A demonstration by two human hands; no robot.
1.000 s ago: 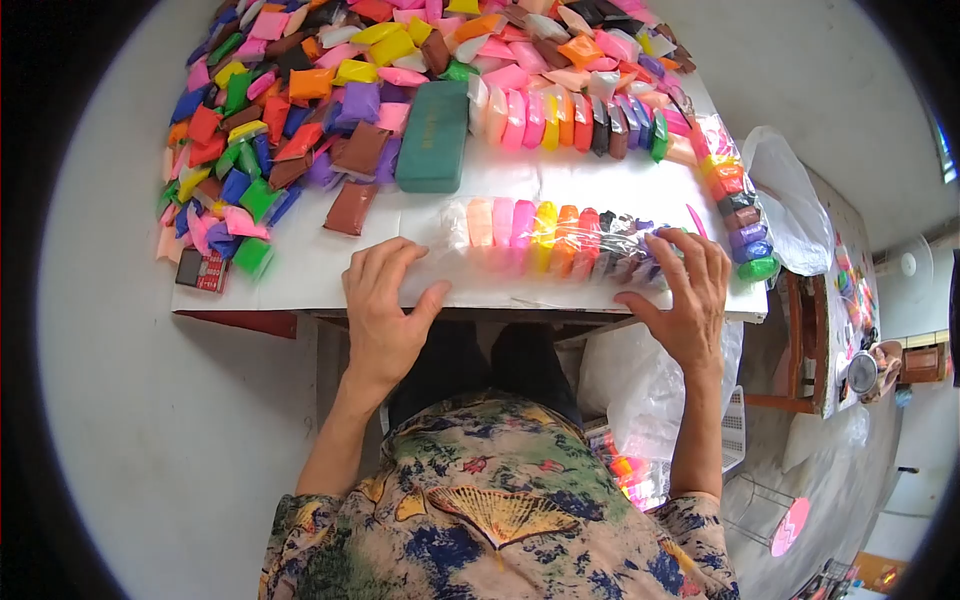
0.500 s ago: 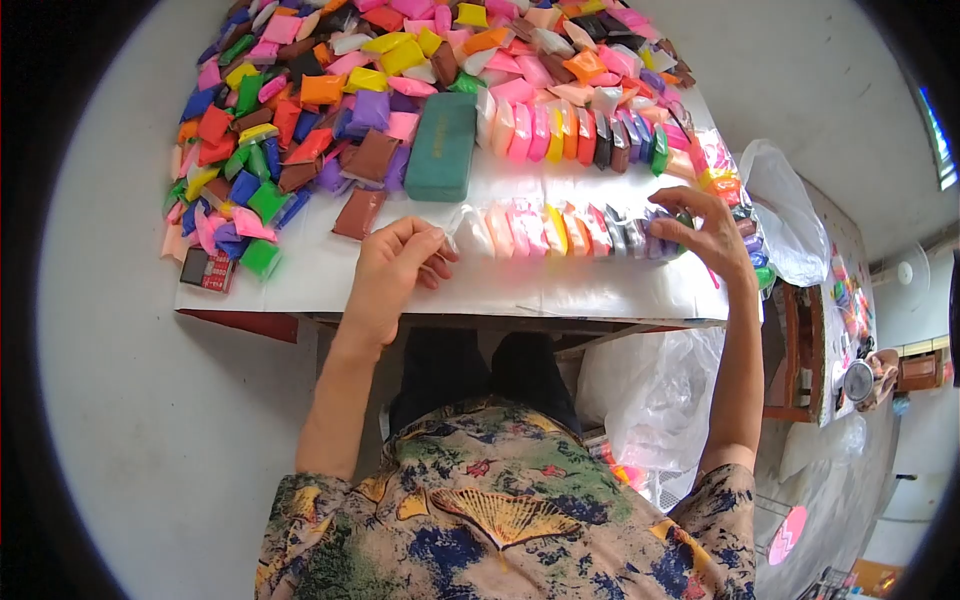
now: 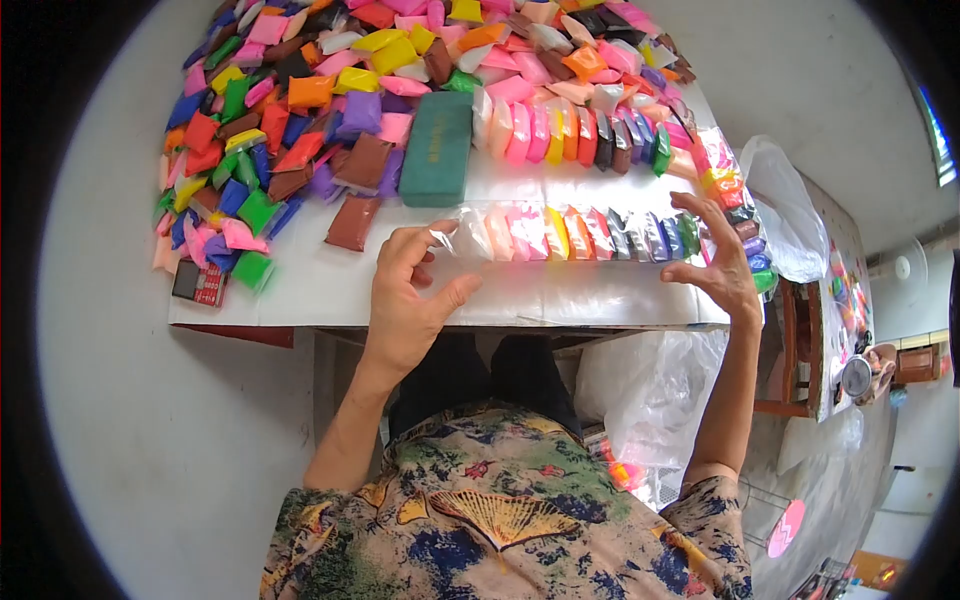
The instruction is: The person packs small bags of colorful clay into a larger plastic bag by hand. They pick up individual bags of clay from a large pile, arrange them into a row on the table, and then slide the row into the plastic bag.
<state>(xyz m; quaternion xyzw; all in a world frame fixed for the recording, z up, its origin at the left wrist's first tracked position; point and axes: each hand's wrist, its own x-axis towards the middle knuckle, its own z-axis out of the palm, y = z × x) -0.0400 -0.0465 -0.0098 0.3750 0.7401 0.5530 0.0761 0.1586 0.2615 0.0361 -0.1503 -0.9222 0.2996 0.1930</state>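
A clear plastic bag [image 3: 586, 234] holding a row of small coloured packets lies along the front of the table. The colours run from white and pink through yellow, orange and red to black, blue and green. My left hand [image 3: 412, 305] is at its left end, thumb spread away from the fingers and fingertips at the loose plastic. At the right end, my right hand [image 3: 722, 268] is open, thumb and fingers apart around the green packet without closing on it. Behind lies a second similar row of packets [image 3: 570, 135], beside a green box [image 3: 437, 150].
A big heap of loose coloured packets [image 3: 330, 95] covers the table's back and left. A phone [image 3: 199, 284] lies at the left front corner, and a brown packet [image 3: 352, 222] sits near the box. More bagged packets [image 3: 722, 175] and a clear bag [image 3: 785, 210] are at the right edge.
My left thumb has spread away from the fingers, and the hand has come slightly nearer to me. My right hand has let go of the row's right end and opened, uncovering the blue and green packets.
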